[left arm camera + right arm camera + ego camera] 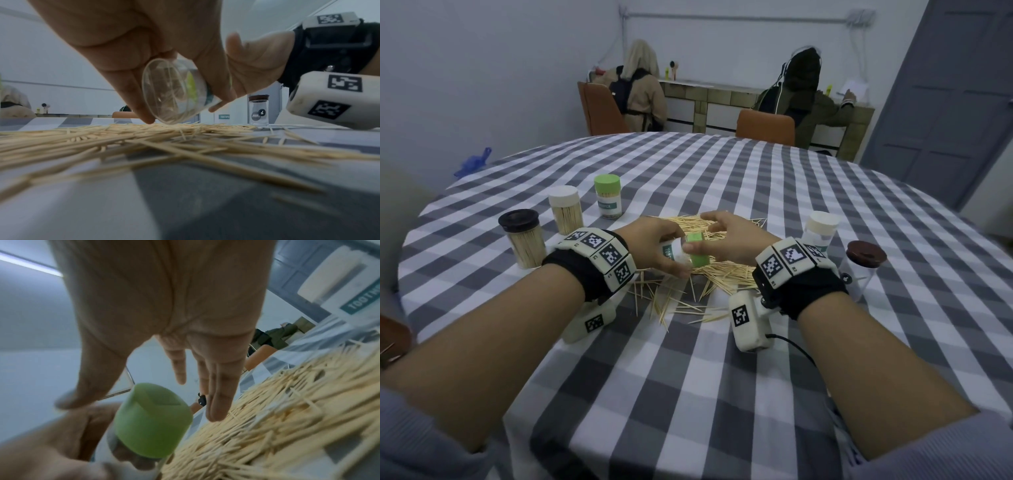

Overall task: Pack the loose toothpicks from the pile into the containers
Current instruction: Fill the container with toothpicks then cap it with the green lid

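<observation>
While the pile (717,260) of loose toothpicks lies mid-tabletop (722,377), three filled, capped jars stand left of it: brown-lid jar (521,238), white-lid jar (565,209), green-lid jar (608,196). Over the pile's near-left part, the left hand (654,248) grips a clear jar (176,92) tipped sideways, its green cap (698,249) on. The right hand (736,240) hovers beside the cap, fingers spread, holding nothing. Right of the pile stand two more jars (820,229).

On the counter (688,377) the toothpick pile (717,270) lies in the middle, three capped containers (566,214) standing to its left and two (820,231) to its right, while both hands (654,246) hold a tilted container (681,253) above the pile.
</observation>
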